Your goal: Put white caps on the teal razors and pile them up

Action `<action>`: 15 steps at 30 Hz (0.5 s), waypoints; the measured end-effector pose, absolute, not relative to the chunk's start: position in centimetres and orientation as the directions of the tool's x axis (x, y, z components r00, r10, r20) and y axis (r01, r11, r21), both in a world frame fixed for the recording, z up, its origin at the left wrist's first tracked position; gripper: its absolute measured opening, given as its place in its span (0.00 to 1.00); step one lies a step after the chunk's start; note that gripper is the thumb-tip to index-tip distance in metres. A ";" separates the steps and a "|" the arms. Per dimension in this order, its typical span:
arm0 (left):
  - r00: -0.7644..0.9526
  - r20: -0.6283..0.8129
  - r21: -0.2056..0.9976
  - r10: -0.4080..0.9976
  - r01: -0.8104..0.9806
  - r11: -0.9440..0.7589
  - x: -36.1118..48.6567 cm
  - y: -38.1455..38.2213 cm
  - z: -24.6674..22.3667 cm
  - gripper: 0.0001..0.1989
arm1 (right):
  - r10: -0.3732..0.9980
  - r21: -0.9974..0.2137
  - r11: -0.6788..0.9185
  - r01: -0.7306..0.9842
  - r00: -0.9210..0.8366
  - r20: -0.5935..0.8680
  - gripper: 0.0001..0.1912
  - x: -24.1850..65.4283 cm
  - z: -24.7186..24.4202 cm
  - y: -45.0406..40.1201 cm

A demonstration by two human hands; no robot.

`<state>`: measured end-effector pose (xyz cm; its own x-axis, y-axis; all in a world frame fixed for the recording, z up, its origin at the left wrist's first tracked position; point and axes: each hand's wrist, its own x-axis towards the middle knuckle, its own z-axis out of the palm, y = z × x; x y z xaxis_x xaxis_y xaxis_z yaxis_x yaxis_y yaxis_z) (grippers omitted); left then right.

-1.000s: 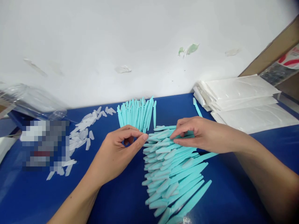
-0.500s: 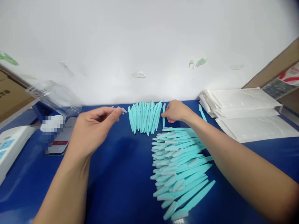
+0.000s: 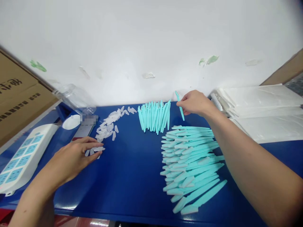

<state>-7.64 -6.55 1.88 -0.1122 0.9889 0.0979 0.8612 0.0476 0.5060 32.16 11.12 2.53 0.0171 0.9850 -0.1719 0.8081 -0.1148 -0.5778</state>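
My right hand [image 3: 195, 102] pinches one turquoise stick [image 3: 180, 107] near its middle, above the table's back right part. To its left, a row of turquoise sticks [image 3: 153, 116] stands side by side near the wall. Below lies a larger heap of turquoise sticks [image 3: 189, 167], their whitish blade ends pointing left. My left hand [image 3: 71, 157] holds a small translucent cap [image 3: 98, 148] between thumb and fingers, with a few more caps just beneath. A pile of these pale caps [image 3: 109, 124] spreads beyond it.
White plastic bags [image 3: 265, 101] are stacked at the back right. On the left are a power strip [image 3: 26, 154], a phone [image 3: 84, 130], a white round object [image 3: 71, 122], a clear jar [image 3: 75, 99] and a cardboard box [image 3: 19, 94]. A white wall [image 3: 142, 41] rises behind.
My left hand has moved down and left to the loose caps. My right hand has lifted a stick off to the right of the row. The camera view has shifted left.
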 end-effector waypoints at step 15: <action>0.253 -0.107 0.872 0.961 0.489 -0.031 5.8 0.4 3.9 0.16 | 0.800 -0.866 0.125 0.484 -0.565 -0.200 0.13 37.8 3.3 3.1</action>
<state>5.81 0.40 3.91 0.2531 0.9615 -0.1074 0.4893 -0.0314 0.8715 37.79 3.09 3.32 -0.5651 0.8004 -0.1999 0.4839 0.1254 -0.8661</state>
